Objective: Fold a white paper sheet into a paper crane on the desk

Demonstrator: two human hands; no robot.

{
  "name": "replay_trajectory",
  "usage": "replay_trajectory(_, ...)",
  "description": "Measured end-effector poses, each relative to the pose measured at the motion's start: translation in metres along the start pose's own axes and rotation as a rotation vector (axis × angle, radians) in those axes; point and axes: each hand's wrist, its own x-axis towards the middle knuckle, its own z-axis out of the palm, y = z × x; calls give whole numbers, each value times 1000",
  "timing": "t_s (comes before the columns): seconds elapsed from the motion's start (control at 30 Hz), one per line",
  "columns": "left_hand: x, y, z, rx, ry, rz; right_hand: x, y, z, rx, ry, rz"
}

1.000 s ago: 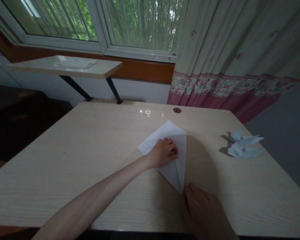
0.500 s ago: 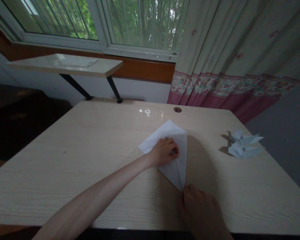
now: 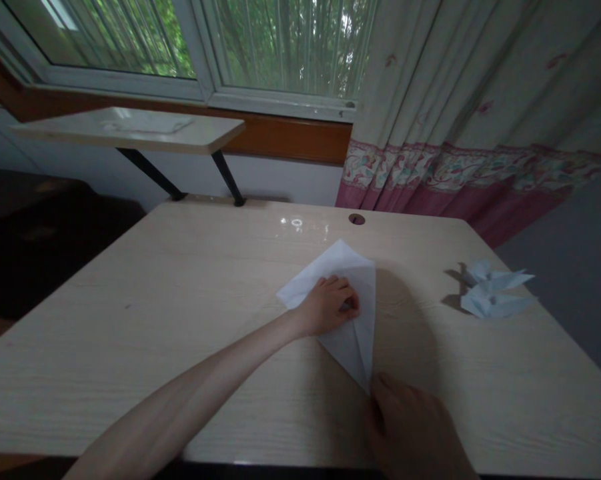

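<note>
A white sheet of paper (image 3: 364, 287), folded into a kite-like shape with a crease towards its near point, lies on the table in front of me. My left hand (image 3: 329, 305) rests on its middle, fingers curled and pressing it down; what lies under the palm is hidden. At the paper's narrow near tip is my right hand (image 3: 410, 423), closed, with its thumb side against the tip. Its fingertips are dark and partly hidden.
Two folded paper figures (image 3: 495, 293) stand at the table's right side. A raised shelf (image 3: 205, 137) on black supports is at the back left. A round cable hole (image 3: 357, 219) sits near the back edge, close to the curtain (image 3: 430, 167). The wooden table (image 3: 155, 307) spreads around the paper.
My right hand has shifted slightly down and right at the paper's near tip. My left hand has stayed in place on the paper.
</note>
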Motion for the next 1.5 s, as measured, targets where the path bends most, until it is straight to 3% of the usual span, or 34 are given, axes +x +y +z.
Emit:
replay_trajectory(0.1, 0, 0, 1, -6, 4, 7, 0, 16, 6, 157, 43, -76)
replay_trajectory(0.2, -1, -1, 2, -7, 13, 12, 7, 29, 10, 257, 247, -130)
replay_trajectory(0.3, -2, -2, 2, -4, 16, 14, 17, 36, 17, 176, 435, -229)
replay_trajectory(0.37, -2, -2, 2, -3, 16, 14, 22, 38, 25, 70, 477, -314)
replay_trajectory(0.47, -2, -1, 2, 0, 22, 13, 24, 41, 36, -40, 463, -367)
replay_trajectory(0.8, -1, -5, 5, -14, 47, 32, 19, 40, 49, -119, 432, -334)
replay_trajectory(1.27, -3, -4, 0, -49, 47, 37, 19, 39, 53, 2, 449, -307)
replay_trajectory(1.5, -2, -1, 0, -27, 40, 2, 18, 38, 48, -42, 411, -313)
